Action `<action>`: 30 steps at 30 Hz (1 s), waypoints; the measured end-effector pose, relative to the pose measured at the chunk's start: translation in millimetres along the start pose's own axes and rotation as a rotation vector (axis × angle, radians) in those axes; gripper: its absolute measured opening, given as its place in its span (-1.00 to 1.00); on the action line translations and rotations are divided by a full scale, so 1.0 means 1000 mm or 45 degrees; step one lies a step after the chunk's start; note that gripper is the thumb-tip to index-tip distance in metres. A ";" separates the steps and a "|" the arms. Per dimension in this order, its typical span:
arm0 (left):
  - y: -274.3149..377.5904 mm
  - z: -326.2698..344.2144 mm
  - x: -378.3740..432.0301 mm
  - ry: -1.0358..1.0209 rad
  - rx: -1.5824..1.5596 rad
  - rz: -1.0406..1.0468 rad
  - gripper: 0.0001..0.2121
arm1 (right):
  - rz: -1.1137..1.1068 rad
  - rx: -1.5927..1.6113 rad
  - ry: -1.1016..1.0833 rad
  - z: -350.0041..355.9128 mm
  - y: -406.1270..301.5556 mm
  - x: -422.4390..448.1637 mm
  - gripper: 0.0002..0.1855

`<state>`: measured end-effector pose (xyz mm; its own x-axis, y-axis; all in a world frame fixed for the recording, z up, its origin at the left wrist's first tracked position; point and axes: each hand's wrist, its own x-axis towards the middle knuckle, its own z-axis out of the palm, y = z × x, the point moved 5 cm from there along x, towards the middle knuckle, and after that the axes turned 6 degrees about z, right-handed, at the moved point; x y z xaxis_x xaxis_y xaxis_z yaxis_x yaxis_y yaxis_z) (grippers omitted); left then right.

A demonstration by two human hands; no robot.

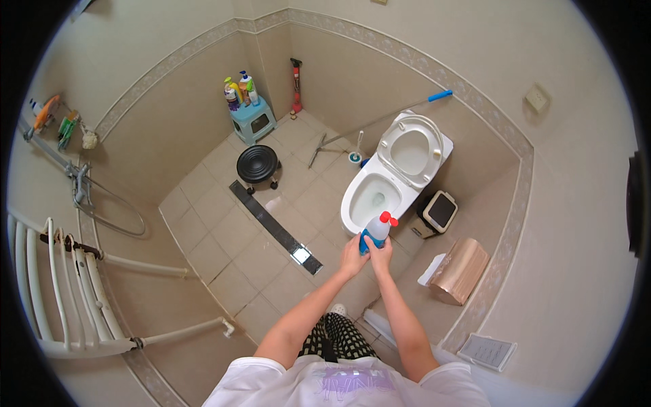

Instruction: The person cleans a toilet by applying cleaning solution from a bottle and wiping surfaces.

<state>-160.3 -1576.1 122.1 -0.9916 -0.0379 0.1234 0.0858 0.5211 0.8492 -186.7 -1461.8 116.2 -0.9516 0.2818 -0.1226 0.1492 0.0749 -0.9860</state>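
Note:
Both hands are wrapped around a translucent plastic bottle (378, 227) with a red cap and blue liquid low inside it. My left hand (353, 257) grips it from the left, and my right hand (380, 252) from the right, with a thumb across its front. The bottle leans away from me over the front part of a white toilet (350, 203). In the toilet bowl (374, 196) some water shows. The toilet's seat and lid (411, 151) are raised against the tank.
Right of the toilet stands a small trash bin (440, 212), below a rose-gold tissue holder (460, 272). A toilet brush (356, 156) and a long-handled squeegee (366, 122) stand left of it. A black wheeled stool (257, 164), a drain grate (274, 226) and a blue step stool (252, 119) with bottles lie further left.

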 end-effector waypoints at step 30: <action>-0.182 0.084 -0.168 0.486 -2.116 -1.429 -0.58 | 1.263 -0.748 -1.112 0.099 0.247 -0.071 -0.43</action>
<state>-17.4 -1593.4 -96.6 -0.6131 0.0226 -0.7897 -0.2166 -0.9661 0.1406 -108.8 -1558.2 -129.8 -0.2173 -0.1966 -0.9561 0.7151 0.6346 -0.2930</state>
